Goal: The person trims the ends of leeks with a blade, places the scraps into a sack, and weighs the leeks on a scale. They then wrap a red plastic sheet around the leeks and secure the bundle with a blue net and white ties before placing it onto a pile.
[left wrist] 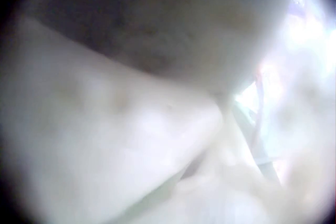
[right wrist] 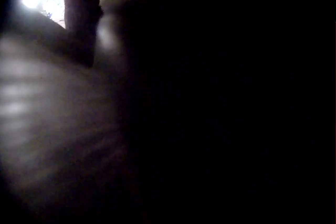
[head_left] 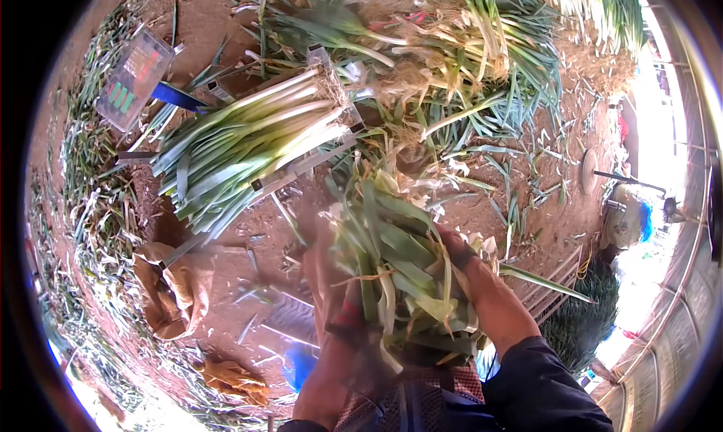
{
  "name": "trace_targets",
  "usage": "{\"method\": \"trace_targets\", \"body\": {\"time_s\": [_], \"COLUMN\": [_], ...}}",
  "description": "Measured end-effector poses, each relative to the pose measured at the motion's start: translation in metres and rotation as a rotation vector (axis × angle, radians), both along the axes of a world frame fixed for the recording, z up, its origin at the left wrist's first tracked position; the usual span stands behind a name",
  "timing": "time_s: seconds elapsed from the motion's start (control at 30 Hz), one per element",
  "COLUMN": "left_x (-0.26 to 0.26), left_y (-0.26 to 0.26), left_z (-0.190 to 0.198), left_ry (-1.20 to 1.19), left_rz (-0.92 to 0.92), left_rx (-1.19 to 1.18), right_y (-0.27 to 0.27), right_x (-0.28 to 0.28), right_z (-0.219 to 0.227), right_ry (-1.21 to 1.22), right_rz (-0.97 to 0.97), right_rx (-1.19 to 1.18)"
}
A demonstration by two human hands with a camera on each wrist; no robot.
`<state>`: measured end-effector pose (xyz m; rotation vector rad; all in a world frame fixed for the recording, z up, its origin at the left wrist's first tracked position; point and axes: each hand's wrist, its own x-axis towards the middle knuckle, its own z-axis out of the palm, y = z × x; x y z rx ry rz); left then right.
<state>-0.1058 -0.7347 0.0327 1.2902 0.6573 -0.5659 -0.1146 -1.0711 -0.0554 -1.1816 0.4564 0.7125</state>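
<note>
A loose bundle of green leaves and dry stalks [head_left: 410,259] is held up against the person's front in the head view. The left hand [head_left: 322,270] lies along the bundle's left side, blurred. On its right side the right hand [head_left: 471,270] grips it, with most fingers hidden behind or in the leaves. The left wrist view shows blurred pale skin and a few green leaves [left wrist: 252,134] close to the lens. Nearly all of the right wrist view is dark, with some dim skin at the left.
Trimmed leeks [head_left: 260,142] lie in a metal frame [head_left: 309,161] at left centre. Beside it are a clear plastic box [head_left: 134,78] and a brown bag [head_left: 177,300]. Untrimmed leeks [head_left: 482,48] are piled at the back, and leaf scraps litter the ground.
</note>
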Motion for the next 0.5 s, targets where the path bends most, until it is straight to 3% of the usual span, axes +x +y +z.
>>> {"method": "trace_targets", "body": {"time_s": [0.03,0.07,0.17,0.23,0.33,0.43,0.5], "left_x": [0.004,0.008,0.011,0.006,0.000,0.028,0.040], "left_y": [0.005,0.009,0.021,0.030,0.044,0.052,0.054], "left_z": [-0.003,-0.006,-0.010,-0.009,-0.014,-0.021,-0.015], "left_ry": [-0.031,-0.057,-0.095,-0.089,-0.066,-0.118,-0.206], "left_rz": [-0.009,-0.018,-0.068,-0.107,-0.149,-0.063,0.074], "left_rx": [0.035,0.060,0.098,0.117,0.170,0.133,0.035], "right_y": [-0.003,0.056,0.078,0.072,0.070,0.081,0.105], "right_x": [-0.001,0.058,0.099,0.096,0.087,0.103,0.114], "right_z": [-0.015,0.057,0.082,0.039,-0.011,-0.021,-0.006], "right_ry": [0.065,0.228,0.160,0.132,-0.023,-0.228,-0.167], "right_rz": [-0.060,-0.007,0.170,0.123,0.453,0.591,0.614], "right_rx": [0.149,-0.133,-0.079,0.006,-0.177,-0.189,-0.188]}}
